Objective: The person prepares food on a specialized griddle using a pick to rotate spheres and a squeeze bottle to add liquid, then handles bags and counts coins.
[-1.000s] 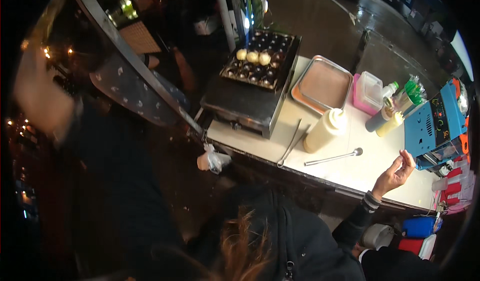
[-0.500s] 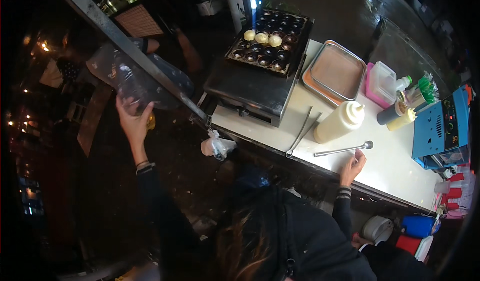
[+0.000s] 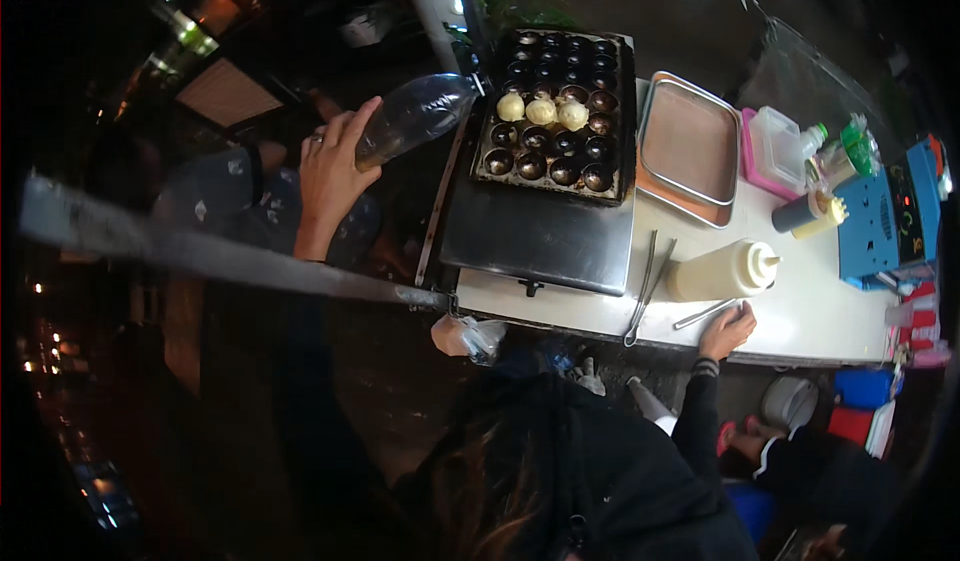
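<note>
My left hand (image 3: 335, 166) is raised at the left and grips a clear plastic bottle (image 3: 415, 111), tipped on its side with its mouth toward the dark griddle pan (image 3: 555, 101). The pan has several round moulds, and three pale dough balls (image 3: 541, 109) sit in its far row. My right hand (image 3: 727, 329) lies on the white counter (image 3: 800, 311) at its near edge, fingers closed over the end of a metal spoon (image 3: 700, 315). A cream squeeze bottle (image 3: 720, 269) lies just beyond that hand.
Metal tongs (image 3: 645, 286) lie beside the griddle. A steel tray (image 3: 690, 146), a pink tub with a clear box (image 3: 775, 146), sauce bottles (image 3: 815, 211) and a blue box (image 3: 880, 221) stand to the right. A grey bar (image 3: 200, 251) crosses the left, with a plastic bag (image 3: 465, 336) at its end.
My left hand has brought the bottle up from the far left to the griddle's edge. My right hand dropped from the air onto the counter and settled on the spoon.
</note>
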A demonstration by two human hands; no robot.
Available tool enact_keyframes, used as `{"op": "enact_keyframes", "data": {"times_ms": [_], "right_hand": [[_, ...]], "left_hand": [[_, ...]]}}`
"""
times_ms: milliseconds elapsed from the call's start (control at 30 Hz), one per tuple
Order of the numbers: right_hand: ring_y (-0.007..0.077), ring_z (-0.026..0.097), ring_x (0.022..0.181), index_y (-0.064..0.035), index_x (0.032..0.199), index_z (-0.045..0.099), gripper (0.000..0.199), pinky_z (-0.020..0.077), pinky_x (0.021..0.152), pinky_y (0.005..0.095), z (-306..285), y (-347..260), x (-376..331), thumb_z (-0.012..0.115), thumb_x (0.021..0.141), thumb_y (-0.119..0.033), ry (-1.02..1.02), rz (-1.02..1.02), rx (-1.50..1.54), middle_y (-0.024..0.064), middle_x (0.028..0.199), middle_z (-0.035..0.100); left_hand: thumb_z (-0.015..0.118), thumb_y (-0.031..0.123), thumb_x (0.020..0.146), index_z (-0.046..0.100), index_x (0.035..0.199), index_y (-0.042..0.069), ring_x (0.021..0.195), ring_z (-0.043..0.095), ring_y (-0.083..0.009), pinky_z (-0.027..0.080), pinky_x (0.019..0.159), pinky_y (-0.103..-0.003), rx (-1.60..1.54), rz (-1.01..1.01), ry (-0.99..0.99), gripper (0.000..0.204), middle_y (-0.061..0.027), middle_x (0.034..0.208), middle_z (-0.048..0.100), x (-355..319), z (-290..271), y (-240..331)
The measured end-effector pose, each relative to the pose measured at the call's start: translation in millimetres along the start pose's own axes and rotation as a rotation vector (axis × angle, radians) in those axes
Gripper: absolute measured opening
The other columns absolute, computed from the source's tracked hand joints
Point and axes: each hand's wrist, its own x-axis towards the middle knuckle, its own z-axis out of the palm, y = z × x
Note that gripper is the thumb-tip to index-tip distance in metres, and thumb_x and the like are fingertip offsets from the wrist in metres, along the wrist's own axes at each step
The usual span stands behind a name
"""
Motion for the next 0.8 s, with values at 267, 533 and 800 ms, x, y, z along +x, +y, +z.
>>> {"op": "enact_keyframes", "data": {"times_ms": [267,533,800], "right_hand": [[0.0375,0.044,0.109,0.0037,0.114,0.046,0.036,0.0351,0.091,0.048,4.9,5.4,2.1,0.052,0.086,-0.017,-0.059,0.019,-0.233,0.0201,0.116,0.048],[0.0379,0.041,0.112,0.0056,0.12,0.043,0.041,0.0338,0.093,0.0481,13.5,14.9,-0.6,0.049,0.085,-0.015,-0.06,0.029,-0.254,0.0209,0.12,0.044],[0.0379,0.041,0.112,0.0048,0.118,0.044,0.04,0.034,0.093,0.048,10.2,3.3,-1.3,0.049,0.084,-0.014,-0.053,0.015,-0.252,0.0202,0.119,0.044]], "left_hand": [[0.076,0.01,0.063,0.038,0.139,0.035,0.103,0.054,-0.0259,0.04,0.09,-0.04,0.178,0.33,-0.046,0.089,-0.0036,0.116,0.055,59.5,0.2,-15.8],[0.071,0.007,0.066,0.037,0.139,0.037,0.105,0.054,-0.0218,0.04,0.091,-0.04,0.401,0.542,0.039,0.086,-0.0039,0.117,0.055,99.0,-6.5,-18.8],[0.054,0.003,0.077,0.04,0.136,0.039,0.101,0.057,-0.0239,0.042,0.092,-0.04,0.502,0.647,0.092,0.071,-0.0067,0.112,0.057,111.6,-28.9,-9.4]]}}
